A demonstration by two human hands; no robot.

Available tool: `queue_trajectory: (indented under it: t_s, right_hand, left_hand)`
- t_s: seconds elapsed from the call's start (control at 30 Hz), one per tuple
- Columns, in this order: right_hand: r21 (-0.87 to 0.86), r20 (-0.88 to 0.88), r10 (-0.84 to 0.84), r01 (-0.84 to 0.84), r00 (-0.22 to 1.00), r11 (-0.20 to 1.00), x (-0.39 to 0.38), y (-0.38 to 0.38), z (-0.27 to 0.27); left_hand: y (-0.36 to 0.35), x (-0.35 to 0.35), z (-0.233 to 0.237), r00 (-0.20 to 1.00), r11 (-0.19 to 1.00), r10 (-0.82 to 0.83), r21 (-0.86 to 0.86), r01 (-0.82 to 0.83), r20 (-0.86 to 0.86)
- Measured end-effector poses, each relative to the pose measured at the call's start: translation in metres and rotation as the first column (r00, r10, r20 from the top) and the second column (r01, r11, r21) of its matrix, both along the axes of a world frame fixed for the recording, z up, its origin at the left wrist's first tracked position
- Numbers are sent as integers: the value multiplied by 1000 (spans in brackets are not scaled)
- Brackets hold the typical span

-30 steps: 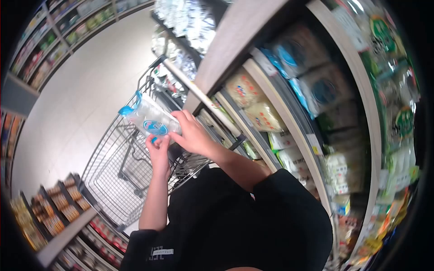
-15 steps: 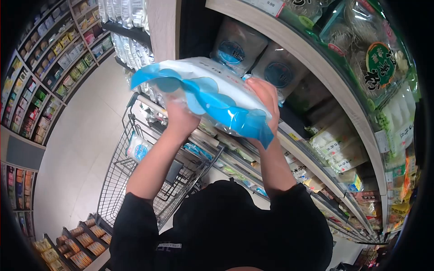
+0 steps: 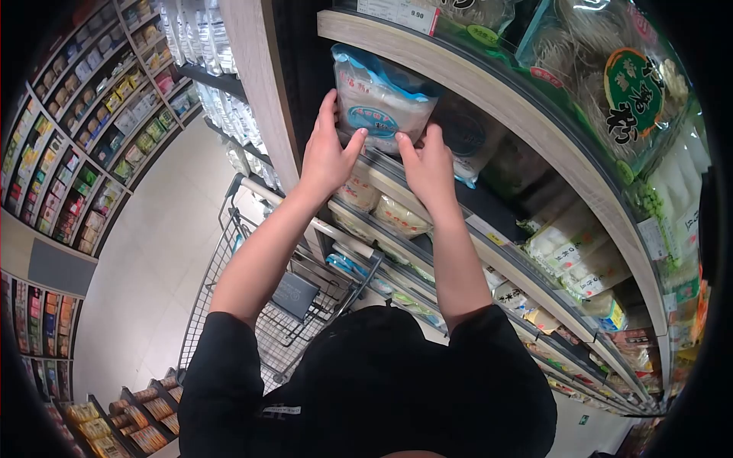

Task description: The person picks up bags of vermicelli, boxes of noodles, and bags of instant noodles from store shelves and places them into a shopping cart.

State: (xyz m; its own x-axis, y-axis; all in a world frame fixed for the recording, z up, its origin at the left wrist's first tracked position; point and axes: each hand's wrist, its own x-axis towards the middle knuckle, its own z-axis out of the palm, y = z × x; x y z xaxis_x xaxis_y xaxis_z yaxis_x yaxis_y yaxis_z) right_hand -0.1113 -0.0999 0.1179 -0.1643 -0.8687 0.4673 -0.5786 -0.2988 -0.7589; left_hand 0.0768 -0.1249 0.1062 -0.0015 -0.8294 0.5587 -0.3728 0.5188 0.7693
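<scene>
package (image 3: pixel 385 103): leaning at shelf (image 3: pixel 492 231) front
left hand (image 3: pixel 328 158): gripping left side
right hand (image 3: pixel 430 169): pinching lower right corner
handling: probably sagging, slipping; lower sides needing support

A wood-edged upper shelf (image 3: pixel 427 53) sweeps from the upper centre down the right side of the frame; dried-noodle bags (image 3: pixel 641 95) with green-and-orange labels lie on it at upper right. On the middle shelf (image 3: pixel 391 180) below, a clear bag with a blue oval (image 3: pixel 467 141) sits right of upper centre; white packs (image 3: pixel 573 256) lie farther right; on the lower shelf (image 3: pixel 366 223), pale yellow packs (image 3: pixel 401 217) rest near the centre.
</scene>
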Motion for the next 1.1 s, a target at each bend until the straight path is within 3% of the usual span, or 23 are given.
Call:
queue_trajectory:
  t_s: [0.03, 0.13, 0.23, 0.33, 0.43, 0.57, 0.63, 0.77, 0.83, 0.87, 0.93, 0.97, 1.03, 1.1]
  right_hand:
    - [-18, 11, -4, 4, 1000, 1000, -1, -7, -3]
    - [152, 6, -35, 34, 999, 988, -3, -16, 10]
    - [115, 96, -38, 27, 995, 993, 3, -30, 0]
    - [124, 41, -46, 40, 998, 991, 6, -30, 0]
    - [69, 78, 0, -5, 997, 998, 10, -20, 11]
    - [5, -38, -99, 99, 994, 995, 21, -10, 18]
    - [-64, -18, -53, 52, 998, 997, 20, -10, 7]
    - [-415, 11, -152, 143, 988, 898, 43, 26, -4]
    - [-461, 114, 40, 17, 993, 887, 56, 42, -34]
    - [-453, 46, 165, -127, 985, 882, 64, 45, -57]
    - [-280, -160, 398, -428, 904, 860, 99, 56, -91]
    - [-34, -29, 564, -565, 825, 824, 122, 60, -115]
    - [386, 249, 734, -760, 632, 523, 167, 60, -164]
    - [497, 236, 837, -801, 494, 333, 207, 59, -233]
  left_hand:
    - [1, 0, 1, 1000, 1000, 16, -4, -16, -7]
    - [5, 1, 8, 994, 993, 0, -115, 13, 110]
    - [-1, 2, 2, 961, 987, 81, -152, -42, 265]
    - [2, -3, -5, 951, 976, 162, -185, -115, 265]
    - [8, -6, -4, 933, 961, 170, -265, -85, 317]
    - [1, -6, -12, 906, 952, 183, -298, -66, 382]
    - [1, -1, -17, 913, 952, 164, -304, -46, 375]
    - [23, 23, -36, 963, 921, 146, -387, -48, 227]
    - [57, 40, -61, 984, 939, 156, -321, -121, 87]
    - [75, 51, -82, 985, 954, 164, -264, -145, 52]
    - [112, 73, -138, 969, 973, 229, 18, -231, 98]
    - [132, 83, -165, 954, 946, 266, 152, -286, 140]
    - [172, 99, -226, 918, 843, 356, 366, -396, 173]
    - [209, 109, -277, 868, 698, 435, 519, -494, 241]
